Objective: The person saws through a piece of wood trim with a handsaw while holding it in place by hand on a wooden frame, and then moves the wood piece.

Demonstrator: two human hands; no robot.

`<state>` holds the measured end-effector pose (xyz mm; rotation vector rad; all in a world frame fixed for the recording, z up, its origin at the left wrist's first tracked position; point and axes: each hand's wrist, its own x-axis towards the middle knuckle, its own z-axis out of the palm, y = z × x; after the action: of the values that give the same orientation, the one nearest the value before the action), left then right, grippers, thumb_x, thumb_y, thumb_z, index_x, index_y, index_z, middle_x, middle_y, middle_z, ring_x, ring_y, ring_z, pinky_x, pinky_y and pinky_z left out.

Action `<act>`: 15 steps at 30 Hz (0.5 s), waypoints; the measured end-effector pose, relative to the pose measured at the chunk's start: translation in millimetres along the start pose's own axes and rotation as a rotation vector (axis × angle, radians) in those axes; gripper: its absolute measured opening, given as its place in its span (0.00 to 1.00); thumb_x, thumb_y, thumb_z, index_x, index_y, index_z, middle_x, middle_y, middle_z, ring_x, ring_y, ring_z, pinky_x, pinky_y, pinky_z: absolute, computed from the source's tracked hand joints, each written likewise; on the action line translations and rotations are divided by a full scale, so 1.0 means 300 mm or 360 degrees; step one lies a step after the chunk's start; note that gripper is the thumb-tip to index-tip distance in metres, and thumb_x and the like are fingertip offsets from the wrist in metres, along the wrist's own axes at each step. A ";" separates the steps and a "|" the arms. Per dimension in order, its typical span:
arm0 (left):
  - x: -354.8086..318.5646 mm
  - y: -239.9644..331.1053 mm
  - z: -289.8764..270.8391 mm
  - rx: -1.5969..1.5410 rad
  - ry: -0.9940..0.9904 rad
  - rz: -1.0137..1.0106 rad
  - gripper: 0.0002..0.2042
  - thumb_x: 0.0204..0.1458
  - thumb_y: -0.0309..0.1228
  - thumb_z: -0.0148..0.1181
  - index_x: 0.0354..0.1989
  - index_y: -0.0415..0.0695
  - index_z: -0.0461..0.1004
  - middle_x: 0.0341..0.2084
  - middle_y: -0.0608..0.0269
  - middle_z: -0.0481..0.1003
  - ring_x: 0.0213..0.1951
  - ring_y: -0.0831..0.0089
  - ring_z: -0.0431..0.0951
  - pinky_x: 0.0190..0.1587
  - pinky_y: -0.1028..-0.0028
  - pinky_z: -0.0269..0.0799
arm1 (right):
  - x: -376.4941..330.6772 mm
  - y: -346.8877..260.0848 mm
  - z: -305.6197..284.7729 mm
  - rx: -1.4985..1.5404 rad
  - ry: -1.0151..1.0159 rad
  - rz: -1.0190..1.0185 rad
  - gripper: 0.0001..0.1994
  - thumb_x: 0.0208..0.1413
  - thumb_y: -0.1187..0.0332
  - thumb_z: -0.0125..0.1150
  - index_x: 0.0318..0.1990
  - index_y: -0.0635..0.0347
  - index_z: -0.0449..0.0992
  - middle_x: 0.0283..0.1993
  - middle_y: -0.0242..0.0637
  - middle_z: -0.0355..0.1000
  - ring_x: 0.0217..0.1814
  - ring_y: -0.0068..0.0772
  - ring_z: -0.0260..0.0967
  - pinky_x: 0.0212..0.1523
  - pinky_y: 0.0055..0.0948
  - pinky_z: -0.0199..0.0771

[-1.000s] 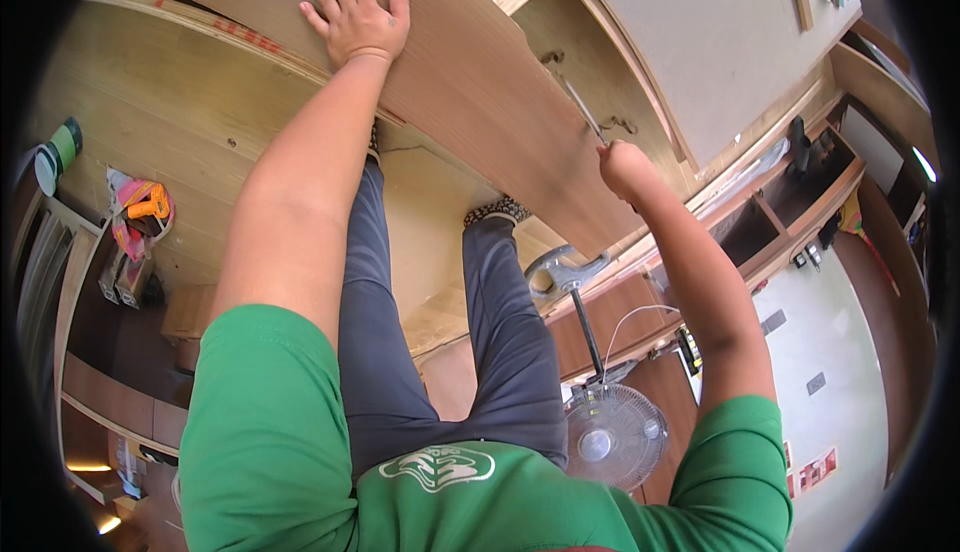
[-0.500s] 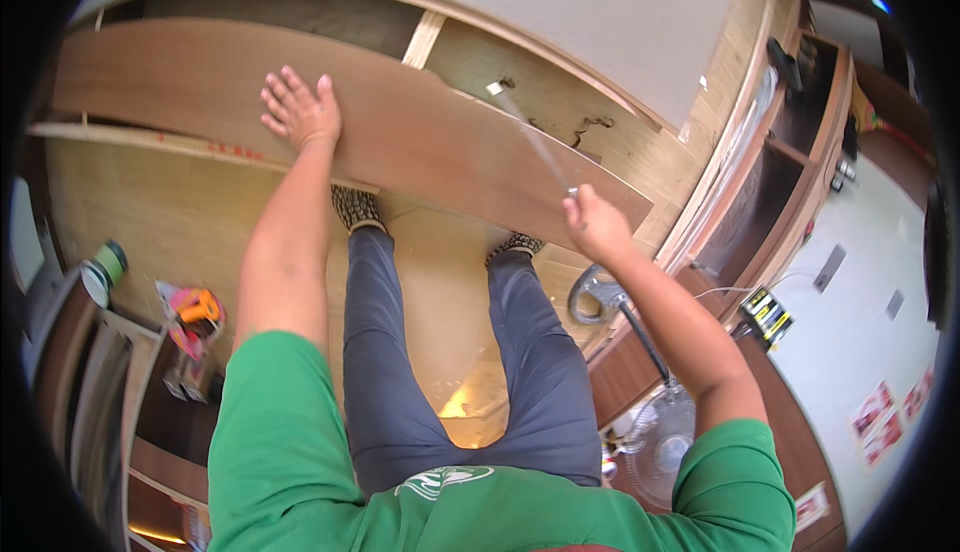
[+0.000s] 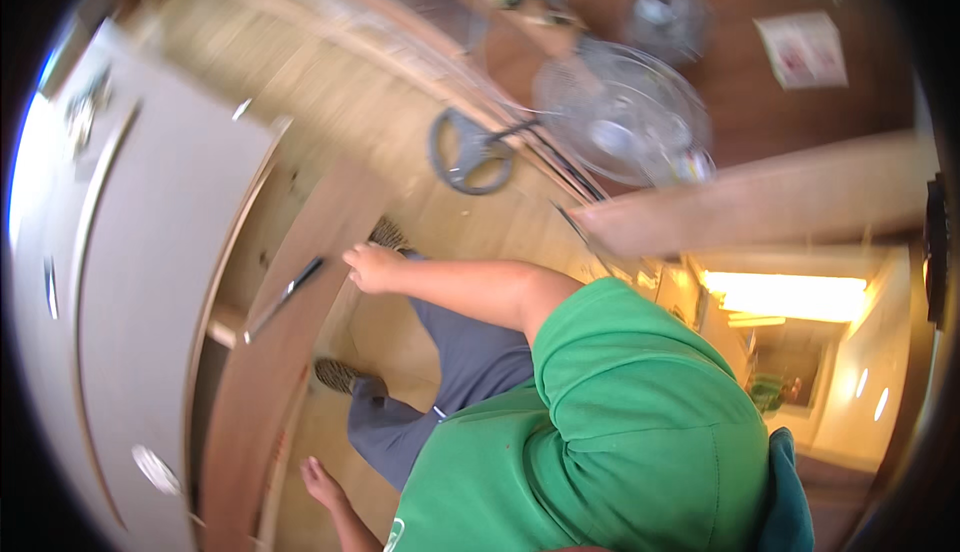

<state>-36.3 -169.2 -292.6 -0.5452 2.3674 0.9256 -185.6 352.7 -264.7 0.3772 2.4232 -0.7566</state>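
The long brown board (image 3: pixel 262 377) lies across a wooden frame at the left. On it rests a slim tool (image 3: pixel 285 300) with a dark handle and a thin silver shaft; its exact kind is unclear. My right hand (image 3: pixel 372 267) is just off the handle end, apart from it, fingers loosely curled with nothing visible in them. Lower down, my left hand (image 3: pixel 322 484) hangs beside the board's near edge without touching it, its fingers stretched out. My patterned shoes are next to the board, on the light floor.
A fan lies with its round grey base (image 3: pixel 470 152) and clear cage (image 3: pixel 620 117) beside a brown surface. A large pale panel (image 3: pixel 150 222) covers the left. Another brown board (image 3: pixel 760 197) juts in at right, above a lit area. Motion blurs the upper part.
The view has swung far to the right. My right hand has let go of the slim tool, which is on the board. My left hand has come off the board.
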 end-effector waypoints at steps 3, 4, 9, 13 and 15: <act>0.008 0.303 -0.078 0.0321 -0.0522 0.0215 0.23 0.65 0.43 0.55 0.28 0.32 0.77 0.17 0.54 0.77 0.22 0.66 0.79 0.29 0.64 0.74 | -0.421 0.132 -0.081 0.0291 0.0298 0.0589 0.13 0.60 0.60 0.57 0.45 0.58 0.75 0.48 0.50 0.75 0.51 0.56 0.73 0.51 0.49 0.73; 0.034 0.345 -0.099 0.0399 -0.0511 0.0555 0.24 0.64 0.42 0.55 0.20 0.35 0.74 0.09 0.59 0.72 0.13 0.70 0.74 0.21 0.66 0.71 | -0.542 0.143 -0.086 0.0464 0.0345 0.0700 0.12 0.60 0.60 0.57 0.43 0.58 0.76 0.44 0.50 0.77 0.48 0.55 0.75 0.48 0.50 0.74; 0.153 0.592 -0.141 0.0475 -0.0802 0.1206 0.22 0.64 0.37 0.52 0.20 0.32 0.72 0.12 0.54 0.72 0.11 0.68 0.72 0.15 0.68 0.68 | -1.095 0.178 0.067 0.0692 0.0382 0.0781 0.16 0.59 0.56 0.56 0.38 0.61 0.80 0.43 0.51 0.78 0.46 0.54 0.77 0.47 0.49 0.75; -0.162 0.955 0.031 0.0603 -0.1101 0.1196 0.23 0.64 0.36 0.52 0.17 0.34 0.70 0.12 0.56 0.72 0.13 0.69 0.72 0.17 0.68 0.69 | -1.466 0.361 0.405 0.0795 0.0464 0.1043 0.18 0.63 0.51 0.54 0.43 0.56 0.78 0.45 0.46 0.78 0.50 0.50 0.75 0.51 0.46 0.74; -0.305 1.049 0.184 0.0725 -0.1307 0.1308 0.22 0.64 0.36 0.52 0.17 0.36 0.72 0.12 0.57 0.72 0.14 0.69 0.72 0.18 0.68 0.68 | -1.664 0.506 0.572 0.0974 0.0479 0.1249 0.17 0.64 0.52 0.53 0.46 0.56 0.78 0.43 0.42 0.77 0.44 0.45 0.76 0.42 0.43 0.76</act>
<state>-116.7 100.6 -115.8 0.8905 1.8659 0.6676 350.9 325.2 -150.5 1.6530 1.9522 -1.0830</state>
